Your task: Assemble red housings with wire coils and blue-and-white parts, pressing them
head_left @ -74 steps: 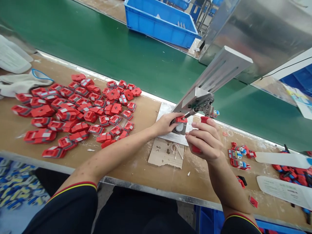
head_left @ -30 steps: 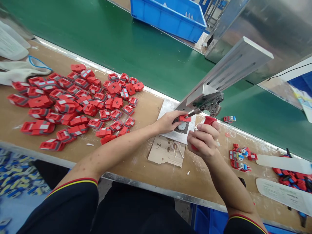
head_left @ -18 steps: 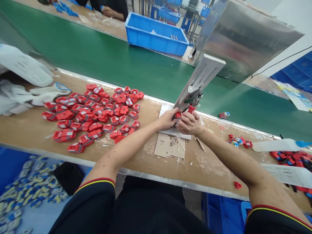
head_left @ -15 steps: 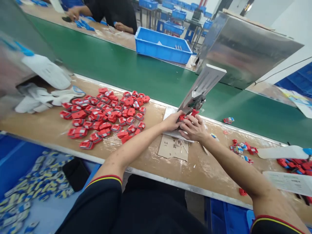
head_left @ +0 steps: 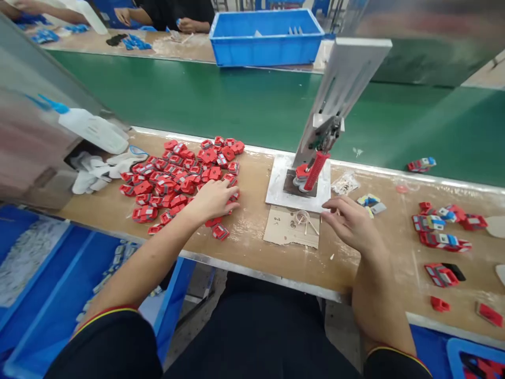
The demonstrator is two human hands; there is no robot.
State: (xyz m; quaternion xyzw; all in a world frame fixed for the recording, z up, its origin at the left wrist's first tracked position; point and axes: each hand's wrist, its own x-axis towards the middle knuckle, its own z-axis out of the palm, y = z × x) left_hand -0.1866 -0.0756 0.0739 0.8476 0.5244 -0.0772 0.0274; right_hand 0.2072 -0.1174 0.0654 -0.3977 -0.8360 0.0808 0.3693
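Observation:
My left hand is over the right edge of a pile of red toy-vehicle parts, its thumb and fingers apart; the parts beneath it are partly hidden. Just right of a press stand, my right hand hovers with bent fingers apart and nothing visible in them. The toggle clamp on the stand has a red handle pointing downward. Under it, a red part sits in a holder on the white base plate.
A cardboard piece with a clear ring and cotton swabs lies before the stand. Small blue-and-yellow parts and red toy vehicles lie to the right. Behind runs a green belt. Bottle and gloves are at left.
Both hands have come away from the clamp. My left hand went left to the red pile, my right hand slightly right and toward me. The view has shifted.

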